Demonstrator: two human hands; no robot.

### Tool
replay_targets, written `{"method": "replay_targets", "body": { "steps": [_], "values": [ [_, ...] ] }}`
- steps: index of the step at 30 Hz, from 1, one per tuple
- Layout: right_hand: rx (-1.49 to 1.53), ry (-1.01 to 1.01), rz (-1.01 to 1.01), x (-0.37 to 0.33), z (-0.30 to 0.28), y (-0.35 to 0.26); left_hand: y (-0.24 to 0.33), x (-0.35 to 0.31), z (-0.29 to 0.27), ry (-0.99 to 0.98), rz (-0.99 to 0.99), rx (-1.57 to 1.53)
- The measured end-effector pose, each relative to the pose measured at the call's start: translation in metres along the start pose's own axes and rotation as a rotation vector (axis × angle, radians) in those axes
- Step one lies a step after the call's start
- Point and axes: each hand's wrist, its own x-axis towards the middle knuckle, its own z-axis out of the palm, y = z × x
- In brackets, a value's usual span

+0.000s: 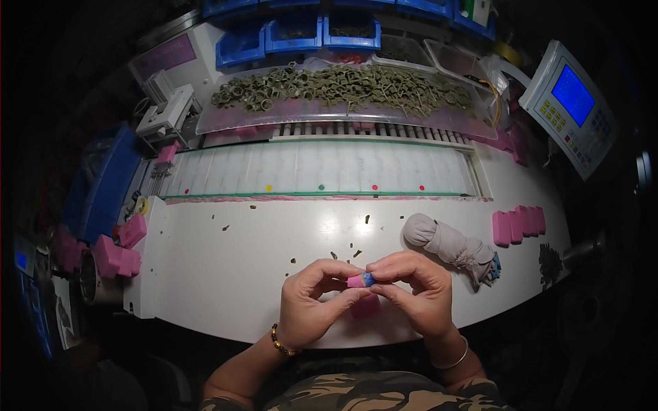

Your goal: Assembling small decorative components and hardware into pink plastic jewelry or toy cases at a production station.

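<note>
Close over the near edge of the white table, both my hands meet at a small pink and blue piece point(356, 281) whose kind I cannot make out. My left hand point(312, 301) pinches its pink end between thumb and fingers. The blue end point(369, 279) is pinched by my right hand point(419, 291). Below the fingers a pink block point(367, 308) lies on the table, partly hidden by my hands. Several small dark bits point(334, 255) are scattered just beyond my fingertips.
A clear tray point(329, 113) heaped with greenish ring-like pieces stands behind a white conveyor belt point(315, 168). Bundled grey cloth point(449, 246) lies right of my hands, beside pink blocks point(517, 226). A control panel point(572, 103) rises far right; blue bins point(295, 44) line the back.
</note>
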Motion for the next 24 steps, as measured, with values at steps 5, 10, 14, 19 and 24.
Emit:
{"method": "replay_targets", "body": {
  "steps": [5, 10, 14, 19, 24],
  "values": [
    [0.207, 0.129, 0.152, 0.000, 0.011, -0.001, -0.002, 0.005, 0.000, 0.031, 0.302, 0.343],
    [-0.279, 0.045, 0.034, 0.000, 0.013, -0.005, -0.008, 0.013, 0.005, 0.053, 0.744, 0.809],
    [-0.483, -0.038, -0.035, 0.000, 0.007, -0.005, -0.006, 0.013, 0.006, -0.025, 0.745, 0.857],
    [-0.920, 0.037, -0.235, 0.013, -0.026, -0.035, -0.005, 0.011, 0.005, -0.018, 0.604, 0.786],
    [-1.411, 0.075, -0.300, 0.028, -0.061, -0.003, -0.010, 0.006, -0.003, 0.009, 0.503, 0.746]
  ]
}}
